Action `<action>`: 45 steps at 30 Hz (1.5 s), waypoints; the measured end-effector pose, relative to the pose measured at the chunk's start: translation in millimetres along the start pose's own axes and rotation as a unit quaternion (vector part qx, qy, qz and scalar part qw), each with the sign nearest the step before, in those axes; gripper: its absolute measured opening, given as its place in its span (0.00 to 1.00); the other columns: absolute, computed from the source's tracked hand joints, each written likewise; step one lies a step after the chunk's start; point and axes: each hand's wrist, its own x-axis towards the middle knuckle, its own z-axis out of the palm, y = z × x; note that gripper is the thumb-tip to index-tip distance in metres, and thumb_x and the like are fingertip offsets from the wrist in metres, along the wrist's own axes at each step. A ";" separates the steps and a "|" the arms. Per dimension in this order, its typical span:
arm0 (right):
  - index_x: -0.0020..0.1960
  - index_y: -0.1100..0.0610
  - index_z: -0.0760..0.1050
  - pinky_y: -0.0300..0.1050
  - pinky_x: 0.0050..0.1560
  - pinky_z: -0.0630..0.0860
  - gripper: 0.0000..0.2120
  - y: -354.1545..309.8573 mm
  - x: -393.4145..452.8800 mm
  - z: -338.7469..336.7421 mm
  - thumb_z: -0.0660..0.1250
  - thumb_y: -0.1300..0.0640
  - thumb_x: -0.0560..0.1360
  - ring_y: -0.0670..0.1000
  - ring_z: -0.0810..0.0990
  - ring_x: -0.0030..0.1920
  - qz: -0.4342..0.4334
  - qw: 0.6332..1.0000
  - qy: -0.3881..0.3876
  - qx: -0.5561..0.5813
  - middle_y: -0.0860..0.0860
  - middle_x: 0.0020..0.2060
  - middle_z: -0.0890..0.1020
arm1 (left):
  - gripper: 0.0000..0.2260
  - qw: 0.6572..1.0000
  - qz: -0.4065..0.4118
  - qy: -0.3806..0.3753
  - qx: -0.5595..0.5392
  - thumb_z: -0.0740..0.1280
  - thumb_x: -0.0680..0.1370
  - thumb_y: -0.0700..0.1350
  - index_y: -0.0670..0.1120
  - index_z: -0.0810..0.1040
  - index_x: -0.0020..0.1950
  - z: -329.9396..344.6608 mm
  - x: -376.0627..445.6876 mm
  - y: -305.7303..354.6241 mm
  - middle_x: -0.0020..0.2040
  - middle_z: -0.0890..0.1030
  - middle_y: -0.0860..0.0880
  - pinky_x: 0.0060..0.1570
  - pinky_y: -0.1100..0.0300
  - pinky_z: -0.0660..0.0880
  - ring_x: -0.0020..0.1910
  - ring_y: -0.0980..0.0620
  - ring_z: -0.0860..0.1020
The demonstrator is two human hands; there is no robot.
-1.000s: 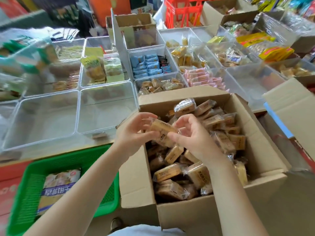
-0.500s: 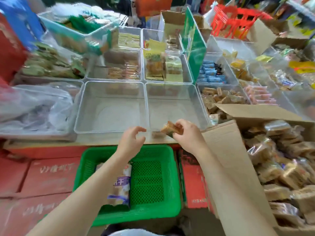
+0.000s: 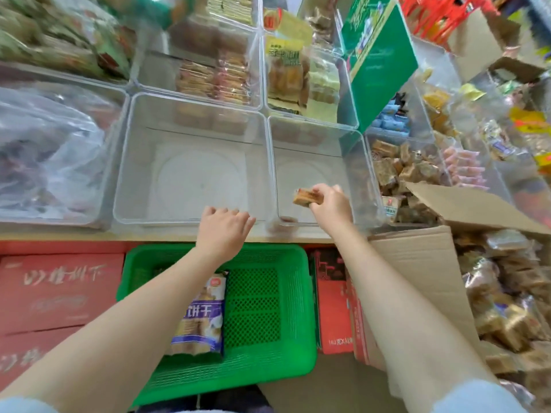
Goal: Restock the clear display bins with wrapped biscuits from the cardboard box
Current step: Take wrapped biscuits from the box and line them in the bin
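The right hand pinches one wrapped biscuit over the empty clear bin, the left hand hovering relaxed and empty beside that bin; the biscuit is probably light, brittle and slick-wrapped, so grip its long edges gently.

Both forearms are bare down to the left hand and right hand. Pale blue short sleeves are seen at the frame's lower corners.

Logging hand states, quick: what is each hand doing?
Left hand: open, holding nothing.
Right hand: holding a wrapped biscuit.
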 end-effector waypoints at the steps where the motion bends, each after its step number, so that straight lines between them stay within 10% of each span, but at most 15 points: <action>1: 0.64 0.47 0.78 0.49 0.59 0.75 0.17 -4.6 10.8 7.6 0.66 0.60 0.77 0.59 0.76 0.57 0.001 1.000 -0.016 -0.006 0.54 0.59 0.73 | 0.21 1.000 0.001 0.014 0.010 0.50 0.85 0.56 0.51 0.80 0.49 3.9 -1.2 -0.5 0.45 0.83 0.51 0.53 0.49 0.64 0.47 0.46 0.78; 9: 0.63 0.55 0.81 0.32 0.47 0.76 0.15 -24.6 41.1 50.4 0.68 0.62 0.77 0.55 0.80 0.59 -0.019 0.977 -0.211 -0.025 0.52 0.59 0.82 | 0.22 0.999 0.000 0.033 0.021 0.49 0.85 0.56 0.50 0.80 0.50 5.4 -4.6 0.0 0.45 0.83 0.51 0.58 0.47 0.63 0.47 0.46 0.78; 21: 0.72 0.52 0.73 0.45 0.63 0.71 0.20 -33.4 47.2 53.2 0.63 0.51 0.81 0.58 0.74 0.66 -0.009 0.955 -0.278 -0.104 0.54 0.68 0.76 | 0.21 0.999 -0.008 -0.023 0.023 0.47 0.85 0.57 0.51 0.77 0.58 -2.9 -5.9 3.2 0.54 0.80 0.51 0.64 0.47 0.60 0.56 0.47 0.75; 26: 0.71 0.51 0.72 0.55 0.67 0.71 0.19 -30.6 -2.5 4.1 0.60 0.52 0.81 0.59 0.72 0.66 -0.011 0.988 -0.153 0.021 0.56 0.69 0.71 | 0.20 0.998 -0.013 -0.059 -0.015 0.51 0.84 0.58 0.51 0.75 0.66 -9.0 -8.1 2.6 0.61 0.79 0.50 0.65 0.48 0.62 0.61 0.47 0.74; 30: 0.57 0.53 0.81 0.44 0.57 0.72 0.10 -2.6 -81.4 -50.9 0.63 0.56 0.80 0.50 0.77 0.57 -0.029 0.986 -0.033 0.164 0.50 0.55 0.79 | 0.16 0.992 -0.022 -0.043 -0.120 0.60 0.83 0.51 0.48 0.75 0.68 -35.3 -13.7 36.3 0.61 0.79 0.45 0.61 0.47 0.66 0.61 0.43 0.74; 37: 0.52 0.54 0.82 0.45 0.58 0.73 0.07 115.5 -171.8 -141.1 0.65 0.57 0.79 0.50 0.78 0.54 0.011 0.973 0.153 0.172 0.50 0.51 0.80 | 0.08 0.953 0.157 -0.037 -0.256 0.64 0.81 0.46 0.51 0.81 0.57 -76.9 -50.9 207.9 0.52 0.77 0.54 0.49 0.56 0.68 0.55 0.51 0.74; 45: 0.70 0.51 0.72 0.48 0.62 0.69 0.19 300.4 -178.6 -189.9 0.63 0.48 0.80 0.57 0.73 0.64 0.140 0.984 0.104 0.043 0.53 0.65 0.72 | 0.10 0.937 0.282 0.010 -0.204 0.64 0.82 0.46 0.51 0.78 0.63 -49.2 -51.8 379.6 0.67 0.74 0.51 0.64 0.55 0.66 0.66 0.51 0.70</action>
